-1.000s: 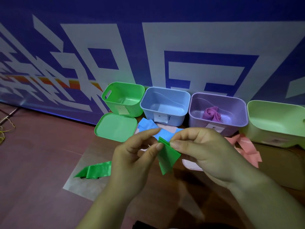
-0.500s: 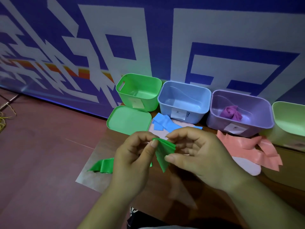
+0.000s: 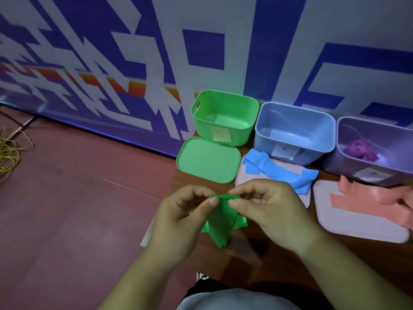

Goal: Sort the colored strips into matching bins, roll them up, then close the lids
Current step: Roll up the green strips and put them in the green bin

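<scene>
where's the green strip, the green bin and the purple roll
green strip [image 3: 220, 222], head view, on its hanging middle
green bin [image 3: 242, 137], head view, on the front wall, right side
purple roll [image 3: 361, 149], head view, on the roll's middle

both forearms [image 3: 348, 278] are showing bare up to the left hand [image 3: 178, 218] and the right hand [image 3: 268, 211], and the thumbnails [image 3: 233, 203] are looking short and trimmed. at the bottom middle the person is wearing a light grey garment [image 3: 234, 298], with black fabric [image 3: 207, 286] showing just above it. a small black-and-white patterned bit [image 3: 200, 276] is peeking out at the black fabric's top edge, too small to identify.
</scene>
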`<state>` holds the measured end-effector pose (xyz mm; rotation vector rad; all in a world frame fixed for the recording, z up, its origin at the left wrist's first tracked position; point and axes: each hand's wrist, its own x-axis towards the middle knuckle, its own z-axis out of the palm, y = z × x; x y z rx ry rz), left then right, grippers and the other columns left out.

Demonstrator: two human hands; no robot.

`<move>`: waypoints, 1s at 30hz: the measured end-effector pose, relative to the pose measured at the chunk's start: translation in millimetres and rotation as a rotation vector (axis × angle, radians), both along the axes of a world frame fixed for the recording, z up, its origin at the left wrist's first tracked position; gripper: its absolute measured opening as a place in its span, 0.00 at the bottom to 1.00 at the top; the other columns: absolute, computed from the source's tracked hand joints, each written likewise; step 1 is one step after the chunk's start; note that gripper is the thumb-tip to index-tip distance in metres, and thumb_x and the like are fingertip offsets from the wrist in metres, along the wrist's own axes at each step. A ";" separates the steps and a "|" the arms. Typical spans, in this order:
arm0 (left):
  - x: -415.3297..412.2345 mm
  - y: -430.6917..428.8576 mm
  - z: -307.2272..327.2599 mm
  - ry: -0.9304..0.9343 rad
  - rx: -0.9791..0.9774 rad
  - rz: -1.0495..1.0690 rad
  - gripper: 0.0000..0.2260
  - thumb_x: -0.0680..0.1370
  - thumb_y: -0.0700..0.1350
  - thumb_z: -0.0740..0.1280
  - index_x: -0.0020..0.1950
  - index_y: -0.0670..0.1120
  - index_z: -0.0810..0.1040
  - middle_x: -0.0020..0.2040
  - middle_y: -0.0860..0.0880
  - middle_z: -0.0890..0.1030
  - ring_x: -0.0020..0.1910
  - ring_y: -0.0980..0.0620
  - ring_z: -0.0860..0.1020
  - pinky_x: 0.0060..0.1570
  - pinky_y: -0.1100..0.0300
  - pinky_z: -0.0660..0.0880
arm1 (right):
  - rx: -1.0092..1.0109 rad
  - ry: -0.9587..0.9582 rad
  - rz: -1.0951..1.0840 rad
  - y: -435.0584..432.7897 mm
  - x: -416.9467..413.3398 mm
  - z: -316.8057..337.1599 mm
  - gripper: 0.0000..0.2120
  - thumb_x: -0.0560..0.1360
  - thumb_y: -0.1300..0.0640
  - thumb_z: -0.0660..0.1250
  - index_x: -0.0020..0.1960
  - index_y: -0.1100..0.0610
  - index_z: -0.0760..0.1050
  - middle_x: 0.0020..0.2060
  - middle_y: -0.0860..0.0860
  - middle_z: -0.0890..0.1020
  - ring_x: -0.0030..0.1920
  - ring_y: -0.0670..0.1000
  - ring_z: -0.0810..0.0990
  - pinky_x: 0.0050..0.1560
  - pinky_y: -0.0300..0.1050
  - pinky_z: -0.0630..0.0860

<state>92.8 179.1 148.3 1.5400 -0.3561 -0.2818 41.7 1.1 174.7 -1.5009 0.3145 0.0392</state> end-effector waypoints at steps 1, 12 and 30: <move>2.8 4.5 -3.6 0.015 -0.005 -0.013 0.02 0.73 0.44 0.73 0.43 0.46 0.82 0.40 0.46 0.84 0.40 0.50 0.81 0.43 0.58 0.77 | 0.003 0.012 0.011 3.0 2.8 -4.6 0.10 0.69 0.68 0.75 0.42 0.54 0.84 0.39 0.54 0.86 0.39 0.47 0.84 0.44 0.37 0.79; 23.2 22.2 -54.7 0.203 0.178 -0.061 0.06 0.76 0.34 0.70 0.41 0.44 0.81 0.36 0.50 0.82 0.36 0.55 0.78 0.38 0.62 0.74 | -0.373 0.529 -0.182 -28.4 11.9 -171.2 0.09 0.69 0.60 0.77 0.48 0.56 0.82 0.42 0.52 0.85 0.43 0.49 0.83 0.43 0.36 0.74; 50.0 4.1 -74.8 0.259 0.338 -0.112 0.03 0.74 0.44 0.71 0.42 0.46 0.83 0.39 0.43 0.84 0.41 0.40 0.83 0.46 0.39 0.79 | -0.656 0.619 -0.162 -21.4 11.9 -217.8 0.02 0.72 0.58 0.72 0.42 0.51 0.82 0.40 0.46 0.84 0.45 0.49 0.82 0.41 0.38 0.69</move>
